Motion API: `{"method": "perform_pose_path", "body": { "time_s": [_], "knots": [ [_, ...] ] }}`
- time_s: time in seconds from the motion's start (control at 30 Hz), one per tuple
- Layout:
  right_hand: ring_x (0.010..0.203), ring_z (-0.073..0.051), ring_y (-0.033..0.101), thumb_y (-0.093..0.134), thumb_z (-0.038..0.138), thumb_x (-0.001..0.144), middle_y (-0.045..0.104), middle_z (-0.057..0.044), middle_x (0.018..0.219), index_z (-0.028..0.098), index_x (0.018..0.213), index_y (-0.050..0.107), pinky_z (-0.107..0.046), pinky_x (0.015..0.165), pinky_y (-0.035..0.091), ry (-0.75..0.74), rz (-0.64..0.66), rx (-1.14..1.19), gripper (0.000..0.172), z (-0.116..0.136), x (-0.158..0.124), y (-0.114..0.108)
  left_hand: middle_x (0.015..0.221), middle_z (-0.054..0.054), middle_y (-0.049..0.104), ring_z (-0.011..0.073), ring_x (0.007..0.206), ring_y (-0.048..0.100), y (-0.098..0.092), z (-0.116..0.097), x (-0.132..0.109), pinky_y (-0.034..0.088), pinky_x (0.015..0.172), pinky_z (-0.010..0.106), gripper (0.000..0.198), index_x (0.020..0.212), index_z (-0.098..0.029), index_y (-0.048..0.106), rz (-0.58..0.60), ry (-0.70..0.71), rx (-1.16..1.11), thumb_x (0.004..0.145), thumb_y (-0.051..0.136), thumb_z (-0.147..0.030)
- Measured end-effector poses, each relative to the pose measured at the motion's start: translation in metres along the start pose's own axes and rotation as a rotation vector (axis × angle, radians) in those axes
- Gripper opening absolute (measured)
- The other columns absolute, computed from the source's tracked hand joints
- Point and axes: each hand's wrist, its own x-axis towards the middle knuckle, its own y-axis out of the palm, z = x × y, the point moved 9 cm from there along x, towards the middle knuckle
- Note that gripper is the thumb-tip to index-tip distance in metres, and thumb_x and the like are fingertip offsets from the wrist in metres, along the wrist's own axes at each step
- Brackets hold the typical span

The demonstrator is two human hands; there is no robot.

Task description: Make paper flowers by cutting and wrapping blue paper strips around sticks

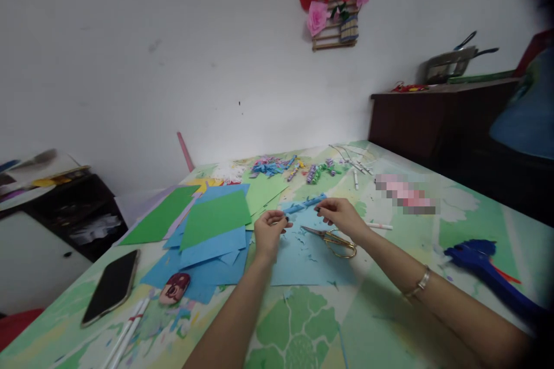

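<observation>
A blue rolled paper strip [305, 203] slants between my two hands, above a light blue sheet [303, 268]. My left hand [271, 230] is at its left end, fingers curled and pinched near a small dark bit. At the right end, my right hand [337, 213] has thumb and forefinger pressed together. What exactly each pinch holds is too small to make out. Gold-handled scissors [335, 241] lie just below my right hand, blades pointing left. Small blue paper scraps [307, 248] are scattered on the sheet between my forearms.
Green paper [216, 216] and blue sheets lie left, with a phone [111, 285] and a red-brown object [175, 289] nearer. Curled paper pieces [270, 166] sit at the back. A blue glue gun [489, 271] lies right. White sticks [127, 334] are front left.
</observation>
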Motion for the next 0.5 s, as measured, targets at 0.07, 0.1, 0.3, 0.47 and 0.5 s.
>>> {"method": "perform_pose_path", "body": {
  "time_s": [0.07,0.1,0.3,0.47,0.5],
  "knots": [
    [0.052,-0.009,0.056,0.05,0.022,0.073,0.065,-0.003,0.07,0.015,0.076,0.063,-0.018,0.046,0.043,0.023,0.049,-0.062,0.015,0.0,0.016,0.01,0.06,0.003,0.063,0.0165,0.056,0.064,-0.004,0.003,0.004,0.043,0.049,0.021,0.019,0.071,-0.012,0.06,-0.004,-0.027,0.003,0.054,0.067,-0.017],
    [0.052,-0.009,0.056,0.049,0.022,0.075,0.065,-0.003,0.07,0.015,0.079,0.063,-0.019,0.046,0.044,0.04,0.057,-0.099,0.016,-0.001,0.024,0.015,0.059,0.003,0.063,0.0163,0.057,0.064,-0.005,0.004,0.005,0.044,0.051,0.021,0.018,0.07,-0.012,0.06,-0.006,-0.035,-0.001,0.054,0.067,-0.016],
    [0.074,-0.013,0.058,0.048,0.029,0.085,0.061,-0.004,0.09,0.014,0.099,0.057,-0.03,0.065,0.049,0.111,0.075,-0.311,0.022,-0.019,0.063,0.032,0.057,0.003,0.064,0.0147,0.057,0.063,-0.011,0.008,0.013,0.047,0.056,0.023,0.016,0.067,-0.012,0.063,-0.022,-0.053,-0.033,0.053,0.068,-0.016],
    [0.082,-0.014,0.057,0.048,0.031,0.086,0.058,-0.005,0.099,0.014,0.101,0.055,-0.033,0.071,0.049,0.079,0.06,-0.367,0.024,-0.025,0.077,0.036,0.058,0.002,0.063,0.012,0.056,0.062,-0.011,0.008,0.015,0.045,0.056,0.021,0.014,0.067,-0.012,0.063,-0.002,-0.068,-0.052,0.054,0.066,-0.017],
    [0.079,-0.013,0.057,0.048,0.031,0.085,0.059,-0.005,0.096,0.014,0.097,0.056,-0.031,0.07,0.048,0.058,0.043,-0.361,0.022,-0.024,0.077,0.035,0.058,0.001,0.063,0.0115,0.056,0.062,-0.011,0.008,0.015,0.044,0.056,0.021,0.014,0.067,-0.012,0.063,0.005,-0.075,-0.056,0.054,0.066,-0.017]
  ]
}}
